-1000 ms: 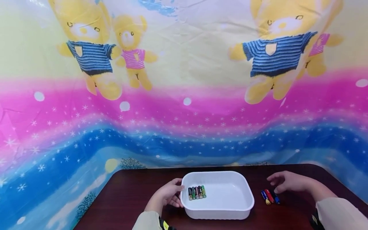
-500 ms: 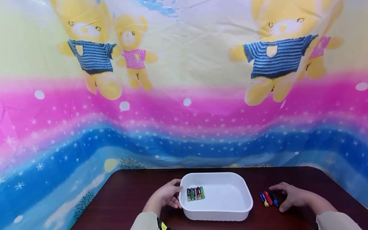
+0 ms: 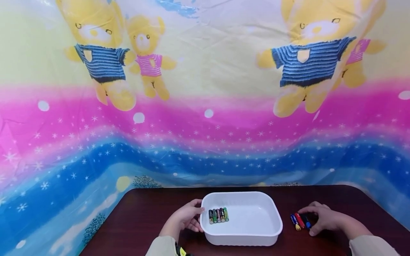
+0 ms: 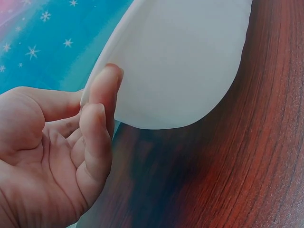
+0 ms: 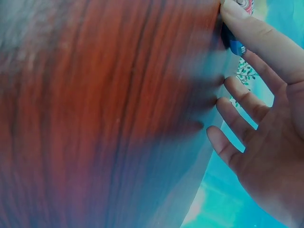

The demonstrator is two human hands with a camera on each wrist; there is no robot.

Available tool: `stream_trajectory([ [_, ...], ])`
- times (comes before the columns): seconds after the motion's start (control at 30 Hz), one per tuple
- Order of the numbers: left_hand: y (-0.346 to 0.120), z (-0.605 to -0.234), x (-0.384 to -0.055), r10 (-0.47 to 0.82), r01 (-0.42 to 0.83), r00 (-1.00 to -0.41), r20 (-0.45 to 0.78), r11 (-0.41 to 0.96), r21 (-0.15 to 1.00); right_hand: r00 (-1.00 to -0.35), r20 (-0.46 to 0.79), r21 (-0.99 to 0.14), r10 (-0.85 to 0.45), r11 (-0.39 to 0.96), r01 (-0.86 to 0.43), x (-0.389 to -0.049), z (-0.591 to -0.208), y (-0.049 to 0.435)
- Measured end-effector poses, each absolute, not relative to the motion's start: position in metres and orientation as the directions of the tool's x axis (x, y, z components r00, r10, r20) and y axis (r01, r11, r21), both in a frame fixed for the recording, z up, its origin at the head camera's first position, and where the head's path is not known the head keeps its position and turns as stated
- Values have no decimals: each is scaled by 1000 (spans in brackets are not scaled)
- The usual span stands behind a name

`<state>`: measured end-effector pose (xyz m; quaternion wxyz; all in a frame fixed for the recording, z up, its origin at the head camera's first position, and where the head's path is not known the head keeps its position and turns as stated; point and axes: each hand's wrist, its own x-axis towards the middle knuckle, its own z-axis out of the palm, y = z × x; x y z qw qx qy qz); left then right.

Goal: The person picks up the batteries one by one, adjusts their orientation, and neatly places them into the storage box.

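My left hand (image 3: 187, 216) grips the left rim of a white rectangular tray (image 3: 241, 240). In the left wrist view its fingers curl round the edge of the white wall (image 4: 180, 61). Several batteries (image 3: 219, 215) in green, black and brown lie side by side inside, near the tray's left wall. Right of the tray, my right hand (image 3: 325, 219) pinches a black-and-blue battery (image 3: 308, 224) between thumb and index finger, low at the table. Beside it lie a red battery (image 3: 299, 220) and a blue-and-gold battery (image 3: 295, 222). The right wrist view shows the remaining fingers spread apart.
The dark red-brown table (image 3: 144, 209) has wood grain and rounded far corners. A patterned cloth (image 3: 205, 142) with bears and snowflakes hangs behind it.
My right hand has come down and round the black-and-blue battery, its thumb and index finger closing in on it. My left hand stays on the tray.
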<state>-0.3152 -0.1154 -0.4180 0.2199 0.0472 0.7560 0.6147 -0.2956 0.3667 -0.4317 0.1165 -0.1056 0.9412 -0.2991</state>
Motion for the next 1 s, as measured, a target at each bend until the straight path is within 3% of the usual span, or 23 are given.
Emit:
stream_trajectory([
  [0.63,-116,-420,-317,328,-207,-902,-280,242,948,-952,-158,-575,-261,808,-126,-298,-429,364],
  [0.87,-117,-418,-317,328,-210,-901,-283,241,948,-944,-134,-736,-303,668,-110,-300,-428,372],
  [1.0,-118,-417,-317,328,-216,-900,-288,239,947,-947,-149,-828,-285,559,-38,-299,-425,373],
])
